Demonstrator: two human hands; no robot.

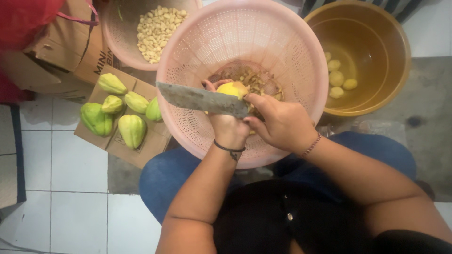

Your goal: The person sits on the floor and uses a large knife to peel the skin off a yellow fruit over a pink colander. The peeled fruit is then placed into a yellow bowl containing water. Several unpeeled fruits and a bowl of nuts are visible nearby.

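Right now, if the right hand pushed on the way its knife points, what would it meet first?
The right hand aims the knife leftward over the pink colander. Likely first the colander's left wall; beyond it the green chayotes. Height above the rim is unclear.

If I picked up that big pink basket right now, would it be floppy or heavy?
Probably light: the pink basket is thin plastic full of holes, with only a small heap of peelings inside. It looks fairly stiff, since its round rim keeps its shape. Resting tilted on the person's lap, it might tip easily.
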